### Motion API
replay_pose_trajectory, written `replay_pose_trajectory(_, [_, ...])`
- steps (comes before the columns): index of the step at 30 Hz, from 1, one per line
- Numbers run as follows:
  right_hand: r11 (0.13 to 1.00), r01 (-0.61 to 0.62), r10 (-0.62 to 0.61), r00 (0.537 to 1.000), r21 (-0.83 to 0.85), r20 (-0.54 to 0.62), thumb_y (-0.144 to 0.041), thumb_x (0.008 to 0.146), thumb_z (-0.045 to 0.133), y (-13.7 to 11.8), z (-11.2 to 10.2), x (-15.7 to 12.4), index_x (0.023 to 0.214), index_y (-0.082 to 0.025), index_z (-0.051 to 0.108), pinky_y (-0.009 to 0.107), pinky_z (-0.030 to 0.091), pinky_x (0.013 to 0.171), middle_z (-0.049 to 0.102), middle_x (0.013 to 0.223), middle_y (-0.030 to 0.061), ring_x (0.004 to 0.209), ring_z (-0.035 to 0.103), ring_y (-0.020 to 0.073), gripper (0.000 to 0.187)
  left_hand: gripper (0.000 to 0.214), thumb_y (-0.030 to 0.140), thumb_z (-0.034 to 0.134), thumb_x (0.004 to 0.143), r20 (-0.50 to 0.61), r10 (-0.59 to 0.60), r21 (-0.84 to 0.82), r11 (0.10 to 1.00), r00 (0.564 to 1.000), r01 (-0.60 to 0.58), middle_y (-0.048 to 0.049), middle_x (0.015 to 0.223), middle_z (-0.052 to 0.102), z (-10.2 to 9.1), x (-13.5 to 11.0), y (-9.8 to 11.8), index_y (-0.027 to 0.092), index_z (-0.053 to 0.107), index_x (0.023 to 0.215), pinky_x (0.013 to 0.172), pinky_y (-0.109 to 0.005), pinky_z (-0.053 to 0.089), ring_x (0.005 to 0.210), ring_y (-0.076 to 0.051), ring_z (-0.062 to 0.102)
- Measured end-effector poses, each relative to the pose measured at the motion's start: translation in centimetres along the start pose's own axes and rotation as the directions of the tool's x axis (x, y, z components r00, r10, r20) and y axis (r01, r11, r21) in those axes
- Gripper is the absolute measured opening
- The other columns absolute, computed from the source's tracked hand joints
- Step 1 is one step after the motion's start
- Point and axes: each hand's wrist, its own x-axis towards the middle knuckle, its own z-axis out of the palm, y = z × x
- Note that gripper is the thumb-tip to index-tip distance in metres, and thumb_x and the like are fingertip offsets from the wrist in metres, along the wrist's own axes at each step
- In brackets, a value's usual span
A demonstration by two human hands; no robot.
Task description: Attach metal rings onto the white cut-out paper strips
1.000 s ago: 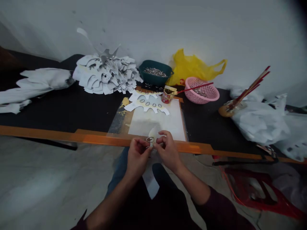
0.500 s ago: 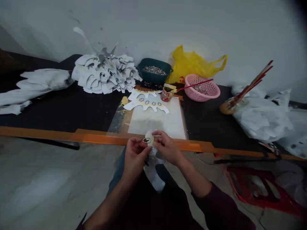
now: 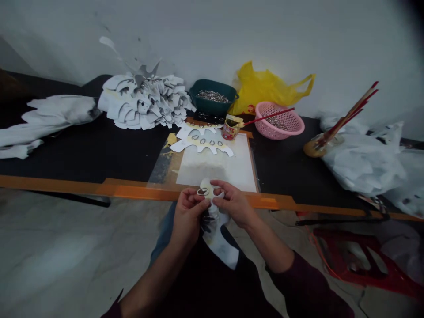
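Between my hands, at the table's front edge, hangs a white cut-out strip (image 3: 221, 247) with a curved outline, its lower end over my lap. A metal ring (image 3: 203, 191) shows at the strip's upper left. My left hand (image 3: 190, 210) pinches the strip beside this ring. On the other side, my right hand (image 3: 233, 203) grips the strip's upper part between thumb and fingers. Beyond them, similar white cut-outs (image 3: 205, 143) with several oval rings on them lie on a white sheet (image 3: 240, 163).
A red tin (image 3: 230, 129) with a red-handled brush stands behind the sheet. A green basin (image 3: 212, 96) and a pink basket (image 3: 280, 126) hold metal pieces. White cut-outs (image 3: 142, 104) are heaped at left. A jar of brushes (image 3: 318, 148) leans by plastic bags (image 3: 364, 163) at right.
The white strip's lower end has swung to the right, and more of the strip shows below my hands. Both hands keep their hold and have barely moved.
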Motion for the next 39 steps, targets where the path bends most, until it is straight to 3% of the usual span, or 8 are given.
replay_pose_trajectory(7, [0.993, 0.086, -0.086, 0.996, -0.086, -0.006, -0.024, 0.064, 0.069, 0.0, -0.3, -0.6, 0.121, -0.025, 0.042, 0.025, 0.041, 0.067, 0.059, 0.088, -0.001, 0.074, 0.054, 0.0116, 0.063, 0.038, 0.01, 0.073, 0.059, -0.086, 0.061, 0.02, 0.998, 0.994, -0.06, 0.0081, 0.066, 0.056, 0.8, 0.2, 0.1, 0.019, 0.047, 0.085, 0.062, -0.017, 0.043, 0.059, -0.005, 0.054])
replay_pose_trajectory(16, [0.995, 0.083, -0.092, 0.983, -0.06, -0.161, -0.027, 0.064, 0.067, 0.3, -1.0, 0.1, 0.105, -0.019, 0.053, 0.023, 0.035, 0.055, 0.046, 0.058, -0.0083, 0.054, 0.045, 0.0085, 0.044, 0.035, 0.019, 0.072, 0.064, 0.028, -0.058, 0.027, 0.998, 0.998, 0.058, 0.0014, 0.081, 0.062, 0.9, 0.9, -0.2, 0.018, 0.051, 0.092, 0.065, -0.021, 0.046, 0.07, -0.009, 0.06])
replay_pose_trajectory(23, [0.996, 0.086, -0.091, 0.978, -0.035, -0.187, -0.03, 0.067, 0.066, 0.4, -0.5, 0.1, 0.106, -0.019, 0.05, 0.026, 0.04, 0.063, 0.052, 0.063, -0.0056, 0.061, 0.051, 0.0108, 0.044, 0.042, 0.016, 0.075, 0.057, 0.019, 0.017, 0.333, 0.943, 1.0, -0.023, 0.0008, 0.081, 0.062, 0.9, 0.9, 0.1, 0.018, 0.051, 0.093, 0.07, -0.022, 0.046, 0.076, -0.011, 0.059])
replay_pose_trajectory(28, [0.988, 0.084, -0.096, 0.992, -0.126, -0.087, -0.031, 0.071, 0.063, 0.3, -1.3, -0.4, 0.113, -0.022, 0.045, 0.03, 0.044, 0.07, 0.059, 0.083, 0.0011, 0.074, 0.056, 0.0142, 0.047, 0.032, 0.015, 0.07, 0.062, 0.069, 0.029, 0.369, 0.928, 0.997, -0.053, 0.0008, 0.077, 0.062, 0.7, 0.8, 0.4, 0.018, 0.052, 0.088, 0.067, -0.022, 0.046, 0.072, -0.011, 0.059])
replay_pose_trajectory(32, [0.86, 0.276, -0.357, 0.927, -0.429, -0.119, -0.029, 0.069, 0.067, -2.1, -2.9, -1.2, 0.127, -0.028, 0.037, 0.037, 0.041, 0.088, 0.047, 0.122, 0.0073, 0.108, 0.048, 0.0209, 0.065, 0.027, 0.011, 0.066, 0.062, 0.205, -0.047, 0.483, 0.874, 0.978, -0.06, -0.0028, 0.081, 0.063, 0.5, 0.6, 1.3, 0.018, 0.058, 0.087, 0.066, -0.025, 0.046, 0.074, -0.015, 0.06])
replay_pose_trajectory(34, [0.707, 0.379, -0.456, 0.89, -0.598, 0.026, -0.025, 0.071, 0.066, -3.9, -3.2, -1.4, 0.124, -0.028, 0.045, 0.041, 0.035, 0.095, 0.042, 0.13, 0.0068, 0.119, 0.039, 0.0242, 0.057, 0.025, 0.009, 0.063, 0.063, 0.286, -0.061, 0.584, 0.802, 0.956, -0.123, -0.0035, 0.079, 0.064, 0.7, 0.4, 2.2, 0.019, 0.062, 0.086, 0.064, -0.025, 0.046, 0.071, -0.016, 0.059])
replay_pose_trajectory(36, [0.592, 0.467, -0.418, 0.875, -0.657, 0.245, -0.023, 0.074, 0.063, -5.4, -3.1, -1.3, 0.112, -0.027, 0.058, 0.039, 0.035, 0.093, 0.054, 0.116, 0.0059, 0.11, 0.047, 0.0229, 0.039, 0.025, 0.007, 0.06, 0.063, 0.37, -0.061, 0.684, 0.693, 0.927, -0.227, -0.0031, 0.074, 0.064, 1.0, 0.3, 3.6, 0.02, 0.065, 0.083, 0.06, -0.024, 0.044, 0.066, -0.016, 0.057])
replay_pose_trajectory(39, [0.622, 0.451, -0.297, 0.892, -0.64, 0.341, -0.02, 0.079, 0.056, -6.5, -2.6, -0.4, 0.104, -0.023, 0.063, 0.032, 0.042, 0.078, 0.061, 0.092, 0.0042, 0.085, 0.056, 0.0169, 0.026, 0.026, 0.006, 0.059, 0.06, 0.501, -0.122, 0.763, 0.529, 0.857, -0.371, -0.002, 0.066, 0.063, 1.8, 0.8, 6.2, 0.022, 0.069, 0.078, 0.052, -0.023, 0.04, 0.057, -0.015, 0.054])
